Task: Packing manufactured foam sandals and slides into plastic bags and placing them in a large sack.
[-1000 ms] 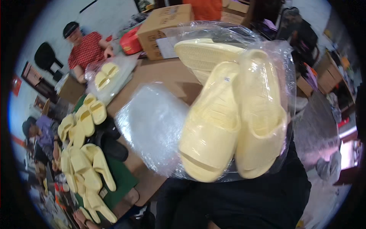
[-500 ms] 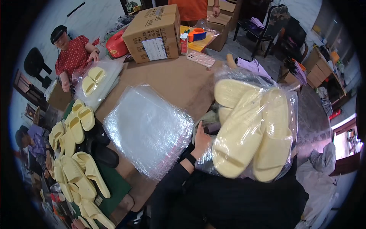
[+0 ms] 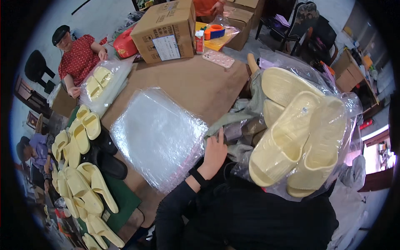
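Observation:
My left hand [image 3: 214, 156], with a black band at its wrist, has its index finger stretched out. Its fingertips lie at the edge of a grey-green cloth [image 3: 246, 114], apart from the slippers, and nothing shows in its grip. Close in front of me on the right stand pale yellow slippers [image 3: 283, 139] in a clear plastic bag [image 3: 350, 108], several together. My right hand is not visible; the bagged slippers cover that side. Left of my hand lies a stack of clear plastic bags [image 3: 156, 133] on the brown table [image 3: 183, 79].
Loose yellow slippers [image 3: 83, 189] and black slippers [image 3: 109, 162] line the left edge on a green sheet [image 3: 129, 204]. A carton [image 3: 164, 33], phone [image 3: 218, 58] and tape dispenser [image 3: 214, 31] are at the back. Across the table, a person [image 3: 79, 58] handles bagged slippers [image 3: 99, 81].
The bagged slippers have moved right and tilted, away from my left hand. That hand has come off the bag and shifted slightly left and down; more grey-green cloth now shows.

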The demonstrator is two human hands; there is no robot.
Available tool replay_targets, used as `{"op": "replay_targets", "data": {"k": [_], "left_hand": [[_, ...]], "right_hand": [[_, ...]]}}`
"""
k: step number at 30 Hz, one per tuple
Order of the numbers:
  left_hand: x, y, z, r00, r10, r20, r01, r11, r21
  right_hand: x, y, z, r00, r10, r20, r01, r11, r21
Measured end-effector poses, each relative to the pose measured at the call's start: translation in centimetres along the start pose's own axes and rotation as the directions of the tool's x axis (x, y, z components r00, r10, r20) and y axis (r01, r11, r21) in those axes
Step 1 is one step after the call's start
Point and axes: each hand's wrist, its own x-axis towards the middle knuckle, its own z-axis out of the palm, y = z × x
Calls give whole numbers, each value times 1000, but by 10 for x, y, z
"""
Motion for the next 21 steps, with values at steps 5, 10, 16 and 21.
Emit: {"op": "replay_targets", "data": {"k": [5,10,16,21], "left_hand": [[12,-20,-33,970,-133,202,173,965,-198],[20,-28,-16,940,-311,143,337,910,-241],[23,-34,3,978,-199,57,207,958,-201],[28,-10,-28,877,-480,8,385,693,-609]], "right_hand": [[-25,17,-23,998,56,-14,-57,996,-63],[-29,19,-28,998,64,-19,-65,994,-88],[-22,20,-36,994,57,-88,-67,991,-119],[-17,-3,-27,973,8,-231,-22,998,-57]]}}
